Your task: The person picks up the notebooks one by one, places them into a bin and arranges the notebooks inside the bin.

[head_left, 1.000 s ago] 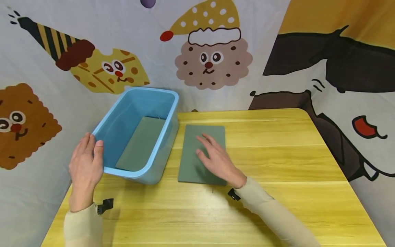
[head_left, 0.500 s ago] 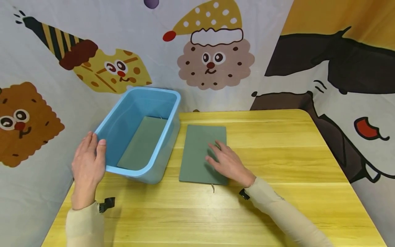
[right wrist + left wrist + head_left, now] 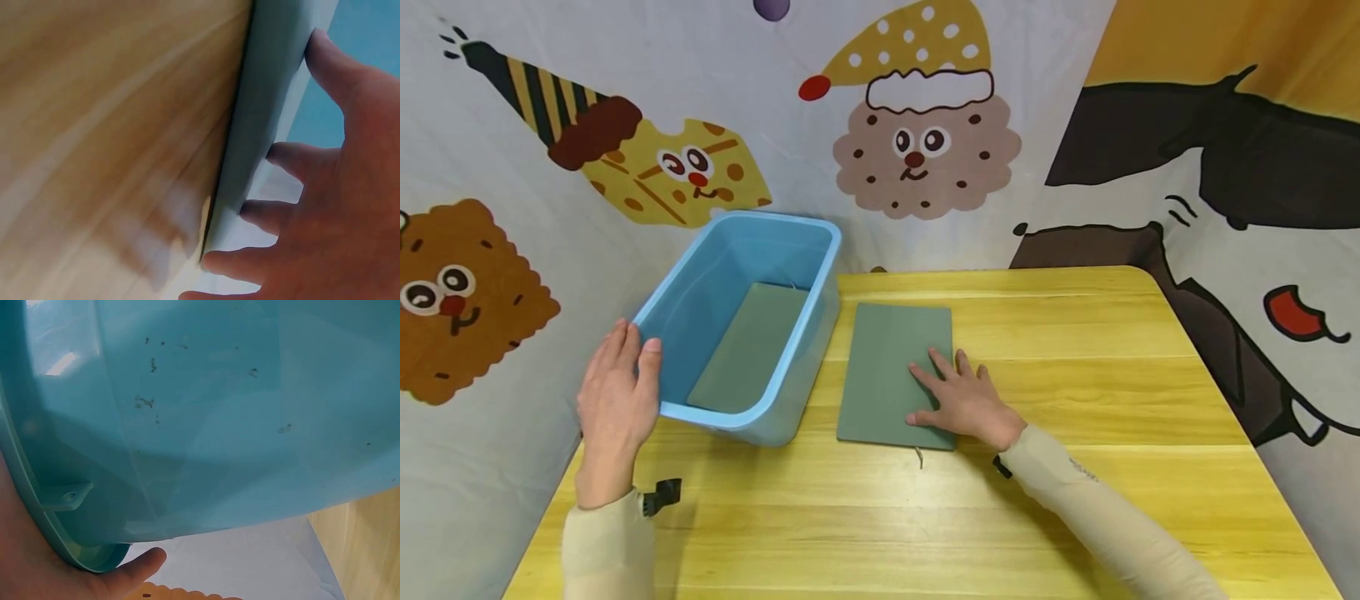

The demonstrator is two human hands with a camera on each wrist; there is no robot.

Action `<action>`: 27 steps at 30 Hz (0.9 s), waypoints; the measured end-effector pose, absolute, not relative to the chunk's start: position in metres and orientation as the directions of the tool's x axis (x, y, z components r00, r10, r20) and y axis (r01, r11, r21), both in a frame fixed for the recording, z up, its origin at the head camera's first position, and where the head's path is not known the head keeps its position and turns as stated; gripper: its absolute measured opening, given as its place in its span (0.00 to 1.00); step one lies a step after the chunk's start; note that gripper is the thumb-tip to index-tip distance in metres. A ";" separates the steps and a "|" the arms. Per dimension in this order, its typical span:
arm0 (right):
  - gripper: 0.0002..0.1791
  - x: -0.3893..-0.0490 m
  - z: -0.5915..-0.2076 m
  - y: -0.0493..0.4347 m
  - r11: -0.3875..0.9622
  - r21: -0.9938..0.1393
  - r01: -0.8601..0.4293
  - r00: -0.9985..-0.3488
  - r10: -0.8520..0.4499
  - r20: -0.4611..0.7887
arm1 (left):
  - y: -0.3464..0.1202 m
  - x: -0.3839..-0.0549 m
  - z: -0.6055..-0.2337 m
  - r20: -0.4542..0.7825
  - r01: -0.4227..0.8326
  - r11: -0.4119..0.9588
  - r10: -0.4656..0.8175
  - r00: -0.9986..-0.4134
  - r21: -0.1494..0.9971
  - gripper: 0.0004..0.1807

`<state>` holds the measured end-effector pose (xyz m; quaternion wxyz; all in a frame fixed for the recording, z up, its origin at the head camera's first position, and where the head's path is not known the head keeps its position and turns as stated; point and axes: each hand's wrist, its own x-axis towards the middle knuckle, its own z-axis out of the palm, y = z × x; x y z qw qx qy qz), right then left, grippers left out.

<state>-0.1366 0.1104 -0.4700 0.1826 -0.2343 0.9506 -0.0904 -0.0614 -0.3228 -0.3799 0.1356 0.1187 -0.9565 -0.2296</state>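
A grey-green notebook [image 3: 883,367], its thin ribbon [image 3: 920,458] poking out at the near edge, lies flat on the table. My right hand [image 3: 970,404] is over its right side with fingers spread; in the right wrist view the fingertips [image 3: 275,152] meet the notebook's surface [image 3: 265,81]. To the left stands a blue plastic bin [image 3: 808,358], and my left hand [image 3: 617,408] rests along its left rim with fingers straight. The left wrist view shows the bin's outer wall [image 3: 219,412] and a finger extended beyond the rim. A similar grey-green notebook [image 3: 748,350] lies inside the bin.
The wooden table [image 3: 1075,358] has a rounded far right corner. A cloth backdrop [image 3: 685,75] printed with cartoon snacks hangs close behind the table and along its sides. The bin stands near the table's far left edge.
My right hand has shifted right across the notebook and spread its fingers over the right edge. The left hand keeps its place on the bin's rim; the head view has turned slightly.
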 end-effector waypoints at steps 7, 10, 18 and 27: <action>0.52 -0.145 -0.467 0.110 0.878 -0.298 -0.374 -0.827 -0.461 -0.321 | -0.322 -0.062 -0.379 0.212 -0.156 0.869 -0.283 -0.935 0.470 0.42; 0.51 -0.147 -0.468 0.108 0.886 -0.326 -0.330 -0.854 -0.427 -0.296 | -0.322 -0.062 -0.380 0.216 -0.153 0.868 -0.283 -0.935 0.473 0.42; 0.56 -0.152 -0.471 0.100 0.925 -0.286 -0.250 -0.922 -0.318 -0.222 | -0.322 -0.062 -0.380 0.215 -0.152 0.871 -0.279 -0.936 0.468 0.42; 0.75 -0.172 -0.470 0.100 0.882 -0.465 -0.084 -0.902 -0.265 -0.340 | -0.323 -0.062 -0.381 0.213 -0.160 0.868 -0.287 -0.934 0.470 0.42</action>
